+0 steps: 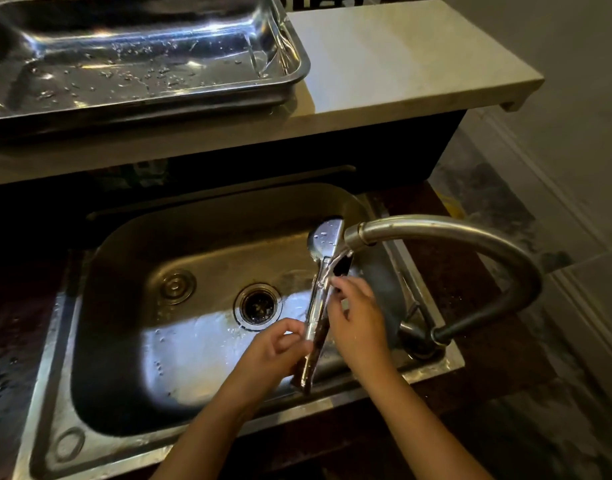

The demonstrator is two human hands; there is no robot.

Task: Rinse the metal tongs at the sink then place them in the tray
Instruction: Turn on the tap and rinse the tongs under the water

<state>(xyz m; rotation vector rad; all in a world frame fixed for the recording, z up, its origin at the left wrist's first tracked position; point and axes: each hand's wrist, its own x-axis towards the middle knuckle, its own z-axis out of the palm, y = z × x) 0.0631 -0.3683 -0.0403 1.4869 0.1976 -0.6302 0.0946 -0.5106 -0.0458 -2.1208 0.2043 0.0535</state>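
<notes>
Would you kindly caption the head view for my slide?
Both hands hold the tongs under the faucet over the sink; tray behind.

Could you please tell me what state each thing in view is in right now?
Metal tongs: closed, held under the spout.
Left hand: gripping the tongs' handle end.
Right hand: fingers on the tongs.
Faucet: running.
Sink: wet, drain open.
Tray: wet, holding no utensils.
</notes>
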